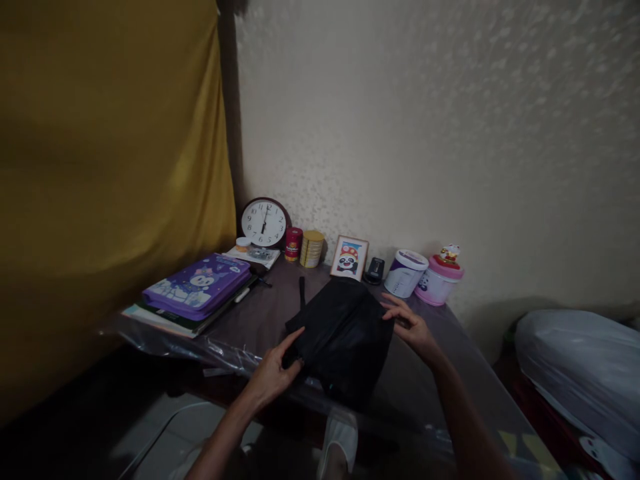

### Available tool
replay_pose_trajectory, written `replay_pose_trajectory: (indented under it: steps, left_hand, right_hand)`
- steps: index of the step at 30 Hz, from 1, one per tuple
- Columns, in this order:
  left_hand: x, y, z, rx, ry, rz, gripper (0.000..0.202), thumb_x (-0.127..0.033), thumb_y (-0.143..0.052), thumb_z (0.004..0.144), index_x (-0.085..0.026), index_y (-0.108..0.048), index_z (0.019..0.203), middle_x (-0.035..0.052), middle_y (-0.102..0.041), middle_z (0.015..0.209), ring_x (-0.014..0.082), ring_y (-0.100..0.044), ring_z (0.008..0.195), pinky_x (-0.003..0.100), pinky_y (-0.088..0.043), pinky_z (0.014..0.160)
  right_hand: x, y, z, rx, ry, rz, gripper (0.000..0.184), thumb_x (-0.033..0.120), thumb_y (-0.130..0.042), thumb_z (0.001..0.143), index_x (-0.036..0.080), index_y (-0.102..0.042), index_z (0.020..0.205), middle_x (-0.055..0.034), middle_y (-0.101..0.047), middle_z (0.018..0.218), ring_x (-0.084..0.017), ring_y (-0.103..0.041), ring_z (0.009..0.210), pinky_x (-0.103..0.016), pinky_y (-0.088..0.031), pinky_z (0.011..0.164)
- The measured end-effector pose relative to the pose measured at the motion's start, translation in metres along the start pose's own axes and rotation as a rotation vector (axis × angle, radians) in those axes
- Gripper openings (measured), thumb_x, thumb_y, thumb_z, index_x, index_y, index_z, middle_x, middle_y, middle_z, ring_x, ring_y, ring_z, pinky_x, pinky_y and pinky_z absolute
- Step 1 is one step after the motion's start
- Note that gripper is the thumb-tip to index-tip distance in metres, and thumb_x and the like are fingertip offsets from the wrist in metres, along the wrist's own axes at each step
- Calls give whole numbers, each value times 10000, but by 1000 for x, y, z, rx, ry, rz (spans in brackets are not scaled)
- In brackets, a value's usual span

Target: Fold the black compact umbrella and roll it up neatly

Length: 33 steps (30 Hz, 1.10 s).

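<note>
A black fabric bag (340, 337) lies on a dark table (270, 313) under clear plastic sheeting. My left hand (275, 370) grips the bag's near left edge, thumb on top and fingers curled under. My right hand (410, 325) rests on the bag's right edge with fingers spread and extended. A black strap (302, 292) sticks out from the bag's far left corner.
A purple cartoon case (200, 283) on books sits left. Along the wall stand a clock (264, 223), a red tin (293, 243), a gold tin (311, 249), a panda picture (349, 257), a white tub (404, 273) and a pink container (440, 280). A yellow curtain (110, 167) hangs left.
</note>
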State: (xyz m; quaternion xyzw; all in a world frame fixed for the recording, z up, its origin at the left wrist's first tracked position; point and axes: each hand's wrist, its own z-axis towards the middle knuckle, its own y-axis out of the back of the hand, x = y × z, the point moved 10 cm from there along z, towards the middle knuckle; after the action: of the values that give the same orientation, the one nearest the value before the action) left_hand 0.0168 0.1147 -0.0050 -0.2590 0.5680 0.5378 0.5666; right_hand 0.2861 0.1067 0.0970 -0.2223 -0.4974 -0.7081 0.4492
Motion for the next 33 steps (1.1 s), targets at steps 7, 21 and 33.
replay_pose_trajectory:
  steps: [7,21,33]
  left_hand:
    - [0,-6,-1,-1,28,28,616,-196,-539,668,-209,-409,1270,15,-638,1037,161,-587,924,255,-450,808]
    - [-13,-2,-1,-38,-76,-132,563,-176,-541,690,-207,-428,1241,27,-570,1171,175,-533,1056,289,-408,912]
    - [-8,0,-1,-40,-51,-57,537,-188,-516,727,-212,-413,1254,10,-565,1189,166,-517,1086,295,-388,946]
  right_hand:
    - [-7,-3,-1,54,-84,51,273,344,-636,693,230,-601,938,-90,-378,1329,-252,-388,1214,-399,-348,985]
    - [4,11,-6,-29,-70,207,378,352,-638,703,254,-545,1055,-57,-454,1293,-237,-400,1206,-386,-294,1026]
    - [-9,14,-14,-1,-208,265,365,364,-648,674,237,-571,1007,-59,-601,1122,-249,-528,1062,-383,-386,920]
